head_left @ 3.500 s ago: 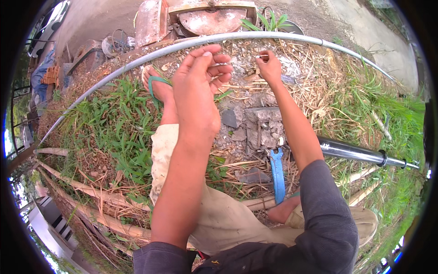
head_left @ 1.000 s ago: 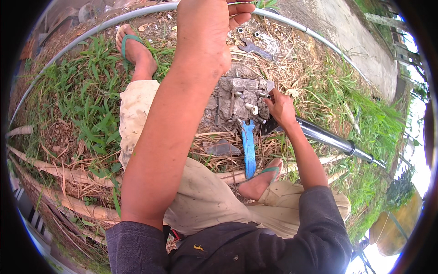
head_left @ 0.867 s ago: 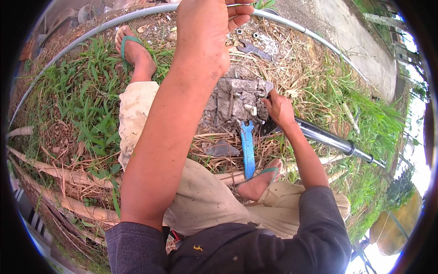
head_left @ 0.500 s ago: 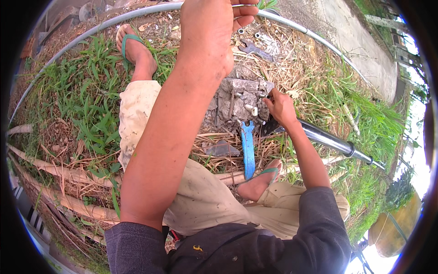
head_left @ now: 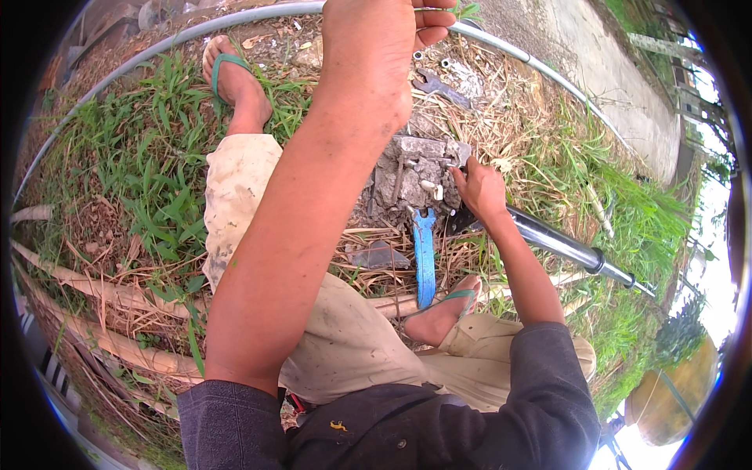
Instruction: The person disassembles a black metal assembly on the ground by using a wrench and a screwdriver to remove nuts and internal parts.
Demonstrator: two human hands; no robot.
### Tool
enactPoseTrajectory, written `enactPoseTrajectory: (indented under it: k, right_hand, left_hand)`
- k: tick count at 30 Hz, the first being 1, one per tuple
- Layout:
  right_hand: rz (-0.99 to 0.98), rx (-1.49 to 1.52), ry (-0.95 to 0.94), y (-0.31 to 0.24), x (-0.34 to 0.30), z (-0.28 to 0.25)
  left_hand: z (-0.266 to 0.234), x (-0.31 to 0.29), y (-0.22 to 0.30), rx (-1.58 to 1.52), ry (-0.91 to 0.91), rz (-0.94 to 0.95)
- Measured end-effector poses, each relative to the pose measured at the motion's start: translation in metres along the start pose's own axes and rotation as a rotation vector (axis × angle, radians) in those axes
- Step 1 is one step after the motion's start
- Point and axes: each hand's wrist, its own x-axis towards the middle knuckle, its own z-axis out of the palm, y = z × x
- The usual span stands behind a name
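Note:
My left hand (head_left: 419, 22) is raised at the top edge, partly cut off, its visible fingers curled; whatever they hold lies out of view. My right hand (head_left: 482, 192) is at the right side of a rough grey block (head_left: 403, 180), thumb and forefinger closed on a small metal bolt beside it, mostly hidden by the fingers. Short metal pieces stick out of the block. Against its near side rests a blue open-ended wrench (head_left: 424, 258), its forked end toward the block. A shiny black tube (head_left: 560, 239) runs right from beneath my right wrist.
Beyond the block lie a dark grey wrench (head_left: 440, 86) and two small sockets. A grey pipe (head_left: 219, 25) curves across the far side. A dark flat shard (head_left: 377, 254) lies left of the blue wrench. My sandalled feet (head_left: 233, 78) stand among grass and dry straw.
My right thumb and forefinger have shifted slightly at the bolt. My raised left arm has moved a little to the right. The blue wrench stays against the block.

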Motion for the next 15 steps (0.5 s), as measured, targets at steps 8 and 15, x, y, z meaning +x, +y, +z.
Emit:
enactPoseTrajectory:
  k: [8, 15]
  right_hand:
    - [-0.012, -0.038, -0.044, 0.002, 0.004, 0.004]
    - [0.090, -0.099, -0.131, -0.011, 0.003, -0.012]
  left_hand:
    - [-0.002, 0.001, -0.001, -0.001, 0.021, -0.030]
    - [0.006, -0.002, 0.004, 0.014, 0.027, -0.030]
